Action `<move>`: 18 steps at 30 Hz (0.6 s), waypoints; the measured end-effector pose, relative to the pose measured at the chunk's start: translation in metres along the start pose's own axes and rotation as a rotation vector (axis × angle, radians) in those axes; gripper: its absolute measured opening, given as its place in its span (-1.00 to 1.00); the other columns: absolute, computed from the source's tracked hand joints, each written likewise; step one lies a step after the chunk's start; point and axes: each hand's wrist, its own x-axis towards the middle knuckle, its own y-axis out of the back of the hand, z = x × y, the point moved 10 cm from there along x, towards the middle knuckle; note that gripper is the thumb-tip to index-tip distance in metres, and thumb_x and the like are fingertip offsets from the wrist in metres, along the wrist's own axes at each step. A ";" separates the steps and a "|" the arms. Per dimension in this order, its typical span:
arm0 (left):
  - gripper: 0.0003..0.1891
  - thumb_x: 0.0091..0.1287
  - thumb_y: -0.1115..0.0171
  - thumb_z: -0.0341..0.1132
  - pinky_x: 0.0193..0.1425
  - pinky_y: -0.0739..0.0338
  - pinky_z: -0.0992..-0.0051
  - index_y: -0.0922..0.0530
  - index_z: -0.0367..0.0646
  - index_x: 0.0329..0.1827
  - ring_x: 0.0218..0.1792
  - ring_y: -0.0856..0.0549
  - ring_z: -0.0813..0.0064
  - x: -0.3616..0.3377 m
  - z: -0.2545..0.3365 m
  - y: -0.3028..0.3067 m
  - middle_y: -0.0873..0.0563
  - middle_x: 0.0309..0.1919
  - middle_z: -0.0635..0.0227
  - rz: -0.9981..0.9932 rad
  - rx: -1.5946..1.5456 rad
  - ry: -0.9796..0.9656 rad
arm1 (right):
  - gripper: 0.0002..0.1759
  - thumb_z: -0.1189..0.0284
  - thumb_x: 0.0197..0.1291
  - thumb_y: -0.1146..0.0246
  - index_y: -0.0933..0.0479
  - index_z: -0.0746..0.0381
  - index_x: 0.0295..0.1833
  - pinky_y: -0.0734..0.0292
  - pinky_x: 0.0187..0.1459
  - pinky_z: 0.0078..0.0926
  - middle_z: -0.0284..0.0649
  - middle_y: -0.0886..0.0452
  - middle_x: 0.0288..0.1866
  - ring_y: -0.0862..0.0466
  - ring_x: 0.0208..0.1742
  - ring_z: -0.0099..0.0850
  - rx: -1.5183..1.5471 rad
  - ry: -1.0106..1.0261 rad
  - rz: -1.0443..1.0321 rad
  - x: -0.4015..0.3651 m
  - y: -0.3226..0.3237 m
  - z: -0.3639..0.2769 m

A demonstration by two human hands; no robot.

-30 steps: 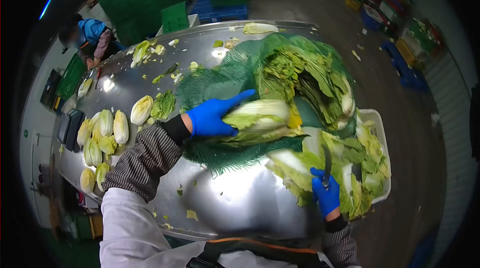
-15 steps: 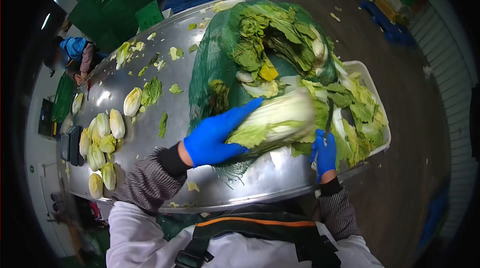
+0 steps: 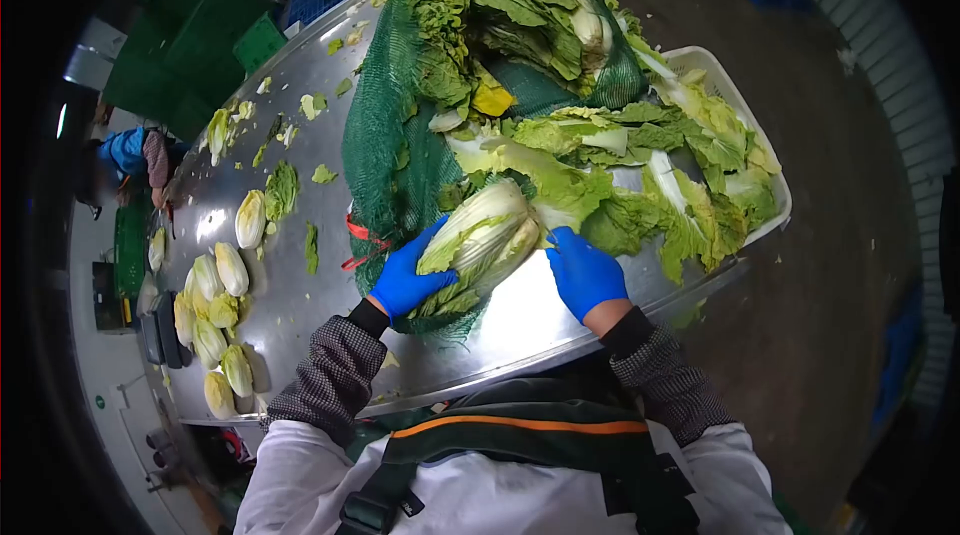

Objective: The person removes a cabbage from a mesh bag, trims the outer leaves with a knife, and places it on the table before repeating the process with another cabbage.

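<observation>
A Chinese cabbage (image 3: 485, 240) lies tilted at the mesh sack's near edge, its cut base toward my right side. My left hand (image 3: 412, 273), in a blue glove, grips its leafy end. At the base, my right hand (image 3: 585, 273), also gloved in blue, is closed with its fingertips at the lower edge of a loose-looking pale green cabbage leaf (image 3: 565, 190). No knife shows; the right palm is hidden. Behind the cabbage, a green mesh sack (image 3: 385, 145) holds more leafy heads. Loose outer leaves (image 3: 690, 205) are heaped to the right.
A white crate (image 3: 778, 190) full of leaves stands at the metal table's (image 3: 310, 310) right edge. Several trimmed cabbages (image 3: 208, 320) sit at the left beside a dark scale-like device (image 3: 160, 330). Another person (image 3: 140, 155) works at the far left. Leaf scraps dot the tabletop.
The cabbage has moved left and down, turning its base toward me, with my left hand on it. My right hand has come left to the base; the knife seen in it is out of sight.
</observation>
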 end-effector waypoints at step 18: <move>-0.27 0.16 -0.26 -0.32 0.34 -0.31 0.38 -0.23 -0.21 0.44 0.26 -0.49 0.29 -0.029 -0.002 0.014 -0.47 0.27 0.08 0.250 -0.082 -0.198 | -0.76 0.32 0.19 -0.04 -0.57 0.16 -0.17 -0.52 -0.17 -0.01 0.03 -0.64 -0.25 -0.63 -0.21 0.05 -0.204 -0.062 -0.451 0.046 -0.111 0.088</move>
